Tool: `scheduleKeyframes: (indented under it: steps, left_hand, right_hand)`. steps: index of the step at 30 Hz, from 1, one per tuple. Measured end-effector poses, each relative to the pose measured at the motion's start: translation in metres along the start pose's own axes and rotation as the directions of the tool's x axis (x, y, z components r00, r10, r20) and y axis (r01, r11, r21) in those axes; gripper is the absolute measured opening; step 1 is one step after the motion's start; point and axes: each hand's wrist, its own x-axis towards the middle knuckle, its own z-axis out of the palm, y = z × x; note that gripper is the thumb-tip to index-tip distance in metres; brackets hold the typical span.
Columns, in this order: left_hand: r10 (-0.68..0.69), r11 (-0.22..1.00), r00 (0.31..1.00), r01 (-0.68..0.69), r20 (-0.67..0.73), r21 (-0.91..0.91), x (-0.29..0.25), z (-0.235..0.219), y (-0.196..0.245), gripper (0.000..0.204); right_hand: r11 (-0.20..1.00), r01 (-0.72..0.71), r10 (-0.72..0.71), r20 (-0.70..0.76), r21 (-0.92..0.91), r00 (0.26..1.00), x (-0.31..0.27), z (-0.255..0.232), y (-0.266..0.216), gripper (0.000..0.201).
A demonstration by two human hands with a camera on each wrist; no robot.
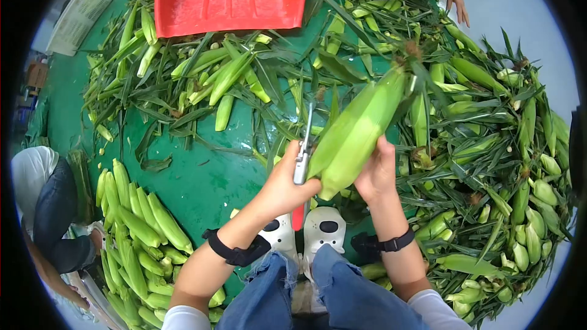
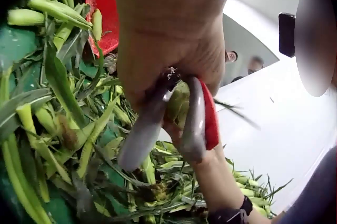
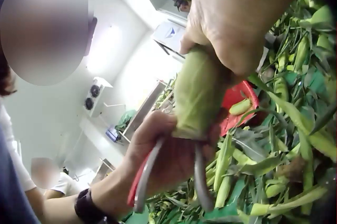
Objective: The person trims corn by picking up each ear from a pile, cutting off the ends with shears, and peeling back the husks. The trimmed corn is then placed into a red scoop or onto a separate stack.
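Tilted upward in front of me is an ear of corn [image 1: 354, 128] in its green husk, with brown silk at the far end. My right hand [image 1: 377, 171] grips it from the right side; its fingers are partly hidden behind the husk. In my left hand [image 1: 284, 178] is a pair of pruning shears [image 1: 301, 165], close against the ear's near left side. The left thumb lies at the ear's butt end. Grey handles [image 3: 202, 182] with a red part show below the ear in the right wrist view, where the right hand [image 3: 226, 29] wraps the husk.
A red scoop [image 1: 232, 23] lies at the back with husk pieces in it. Heaped corn and leaves [image 1: 477, 146] cover the right side. A pile of trimmed ears [image 1: 137, 226] lies at front left. Other people's hands [image 1: 455, 3] work at the back; another person crouches at left.
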Motion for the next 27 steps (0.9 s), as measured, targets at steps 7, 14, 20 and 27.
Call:
scheduleKeyframes:
  steps: [7, 14, 20, 27]
  left_hand:
    - [-0.349, 0.792, 0.934, 0.334, 0.070, -0.512, -0.013, -0.025, 0.014, 0.048]
    - [0.307, 0.848, 0.668, 0.132, -0.678, 0.513, 0.042, -0.102, 0.002, 0.056]
    - [0.246, 0.805, 0.955, -0.106, -0.166, 0.584, -0.005, -0.030, 0.006, 0.074]
    - [0.131, 0.970, 0.957, -0.070, -0.259, 0.233, 0.028, -0.017, 0.017, 0.054]
  right_hand:
    - [0.833, 0.039, 0.042, -0.133, 0.551, 0.990, 0.016, -0.010, 0.005, 0.064]
    - [0.975, -0.212, 0.204, 0.118, 0.064, 0.972, 0.017, -0.044, -0.024, 0.064]
    - [0.929, -0.173, 0.184, 0.003, -0.328, 0.983, 0.002, -0.013, -0.006, 0.056]
    - [0.485, 0.129, 0.104, 0.203, -0.865, 0.974, -0.016, -0.003, 0.013, 0.066]
